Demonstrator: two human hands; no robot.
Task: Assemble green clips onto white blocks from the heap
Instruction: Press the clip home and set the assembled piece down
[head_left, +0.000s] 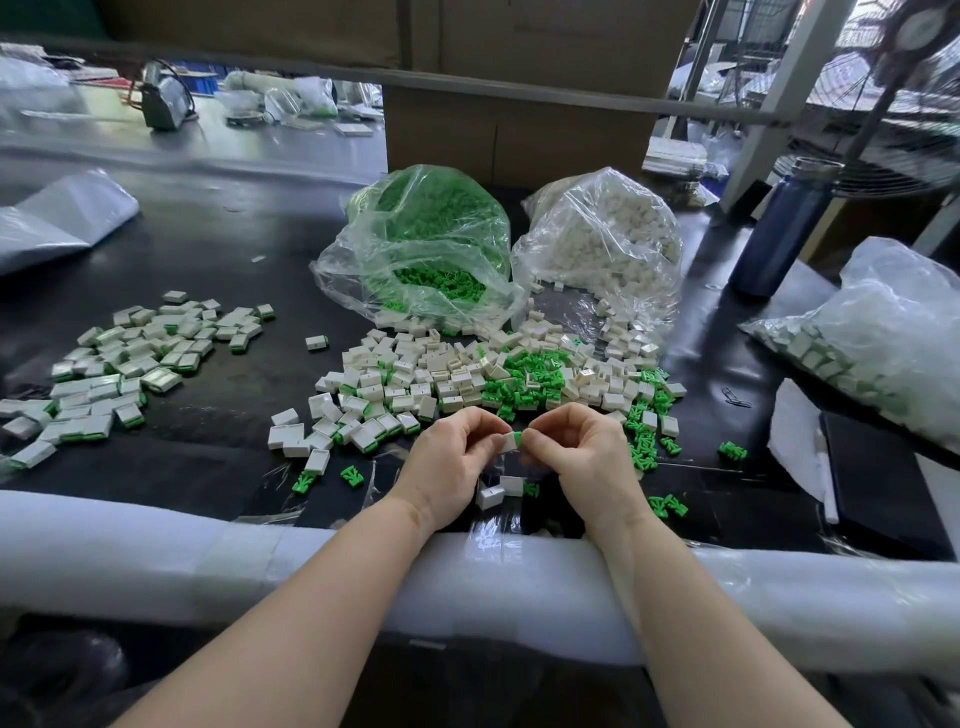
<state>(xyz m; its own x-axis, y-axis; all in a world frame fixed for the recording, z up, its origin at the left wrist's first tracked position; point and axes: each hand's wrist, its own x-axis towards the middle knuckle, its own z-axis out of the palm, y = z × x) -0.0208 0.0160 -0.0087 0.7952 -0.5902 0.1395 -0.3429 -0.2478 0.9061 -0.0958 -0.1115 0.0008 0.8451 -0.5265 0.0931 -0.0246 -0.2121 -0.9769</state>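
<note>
Dozens of finished blocks lie at centre left. Mid-frame, the left hand pinches a white block while the right hand presses a green clip into it. Behind them the heap remains large, and two supply bags at upper centre look full, so I judge much work remains.

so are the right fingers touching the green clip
Touching: the head view shows the right fingers pinching the green clip against the white block.
</note>
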